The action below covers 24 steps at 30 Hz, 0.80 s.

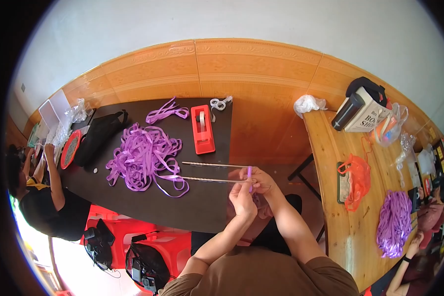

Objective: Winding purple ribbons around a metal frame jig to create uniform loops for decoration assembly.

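Two thin, pale, twisted-looking rods (214, 180) lie side by side, reaching from the dark table's right part out to my hands. A short length of purple ribbon (249, 172) crosses their right ends. My left hand (242, 201) pinches the ribbon from below, fingertips closed by the nearer rod. My right hand (263, 181) is closed on the ribbon at the rod ends; some fingers are hidden behind it. Left of the rods lies a tangled heap of purple ribbon (143, 155), with a loose loop reaching the nearer rod's left end.
The dark table (182, 212) also bears a red tape dispenser (203, 129), white-handled scissors (220, 103), a ribbon bundle (167, 112) and a black bag (101, 138). A wooden table (338, 237) at right holds more purple ribbon (395, 224). People sit at both sides; red stools (172, 246) stand near.
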Tool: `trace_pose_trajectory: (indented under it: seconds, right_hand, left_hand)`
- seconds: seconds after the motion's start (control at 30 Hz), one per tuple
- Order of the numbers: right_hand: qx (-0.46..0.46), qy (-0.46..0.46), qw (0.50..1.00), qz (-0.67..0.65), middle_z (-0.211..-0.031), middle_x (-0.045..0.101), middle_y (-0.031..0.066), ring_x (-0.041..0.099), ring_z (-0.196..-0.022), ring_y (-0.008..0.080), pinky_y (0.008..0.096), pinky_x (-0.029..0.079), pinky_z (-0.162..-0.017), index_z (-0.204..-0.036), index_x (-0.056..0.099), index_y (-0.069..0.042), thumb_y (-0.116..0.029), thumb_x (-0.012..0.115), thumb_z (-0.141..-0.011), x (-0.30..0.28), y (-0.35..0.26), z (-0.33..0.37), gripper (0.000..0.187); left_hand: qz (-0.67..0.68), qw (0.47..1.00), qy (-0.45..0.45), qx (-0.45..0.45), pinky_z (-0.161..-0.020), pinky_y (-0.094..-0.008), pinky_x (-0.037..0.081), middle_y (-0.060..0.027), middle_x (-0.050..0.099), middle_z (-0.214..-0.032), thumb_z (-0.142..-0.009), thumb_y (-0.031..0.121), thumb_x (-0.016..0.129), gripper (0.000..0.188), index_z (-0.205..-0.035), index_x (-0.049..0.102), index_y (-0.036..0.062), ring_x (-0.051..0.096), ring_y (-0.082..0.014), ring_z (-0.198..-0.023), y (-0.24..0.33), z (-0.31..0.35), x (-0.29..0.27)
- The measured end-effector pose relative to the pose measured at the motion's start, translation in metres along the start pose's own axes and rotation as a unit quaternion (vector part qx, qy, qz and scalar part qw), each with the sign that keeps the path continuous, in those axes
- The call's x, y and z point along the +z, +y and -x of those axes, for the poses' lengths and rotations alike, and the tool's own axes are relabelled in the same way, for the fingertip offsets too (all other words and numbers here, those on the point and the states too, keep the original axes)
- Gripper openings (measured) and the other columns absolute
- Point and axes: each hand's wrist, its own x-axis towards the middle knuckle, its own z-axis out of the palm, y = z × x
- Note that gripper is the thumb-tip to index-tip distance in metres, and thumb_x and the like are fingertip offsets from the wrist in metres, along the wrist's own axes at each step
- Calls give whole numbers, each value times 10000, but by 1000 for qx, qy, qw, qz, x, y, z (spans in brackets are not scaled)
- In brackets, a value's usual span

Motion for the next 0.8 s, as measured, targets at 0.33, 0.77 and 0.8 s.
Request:
trace_pose_trajectory:
  seconds: [0.33,0.77,0.8]
  right_hand:
    - [108,116,963,219,-1033,615,101,593,-828,139,243,481,-733,-964,619,21,-62,597,-825,-11,-22,-1,163]
    - [135,-68,542,826,-1372,401,125,327,-1233,310,463,303,-982,-970,686,-163,-222,541,-859,68,-90,-29,191]
    - [154,-81,516,838,-1347,416,120,322,-1236,304,466,308,-971,-971,686,-161,-228,548,-845,72,-91,-34,199]
  left_hand:
    - [21,1000,-8,8,-754,-255,461,-101,662,-845,-829,20,588,56,-782,616,8,630,-169,-774,1,-3,5]
    - [27,999,-16,29,-769,-256,452,-112,654,-843,-817,4,578,54,-841,621,-17,610,-162,-781,-2,-3,3]
    - [34,999,-10,30,-735,-246,450,-80,642,-811,-804,-13,592,31,-789,615,2,592,-139,-748,-2,-3,5]
